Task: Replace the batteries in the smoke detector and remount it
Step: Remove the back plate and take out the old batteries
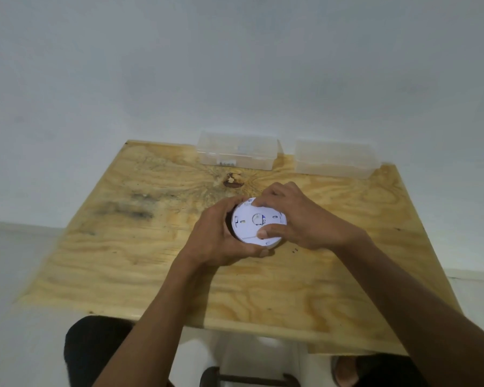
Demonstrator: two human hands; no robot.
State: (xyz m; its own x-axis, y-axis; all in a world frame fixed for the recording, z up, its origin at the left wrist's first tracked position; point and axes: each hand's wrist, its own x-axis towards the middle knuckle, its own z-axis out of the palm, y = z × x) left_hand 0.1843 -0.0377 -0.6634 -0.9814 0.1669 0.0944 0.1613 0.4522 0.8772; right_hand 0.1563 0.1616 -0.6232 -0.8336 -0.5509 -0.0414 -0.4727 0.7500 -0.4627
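Note:
A round white smoke detector [253, 222] is held just above the middle of the plywood table [151, 261], its back plate with slots and a centre circle facing up. My left hand [218, 241] wraps its left side and underside. My right hand [294, 219] grips it from the right, fingers over the far rim and thumb pressed on the back plate. No batteries are visible.
Two clear plastic lidded boxes stand at the table's far edge against the wall: one [236, 152] at centre with something small inside, one [336, 159] to the right. A dark knot [232, 181] marks the wood. My knees and a stool show below.

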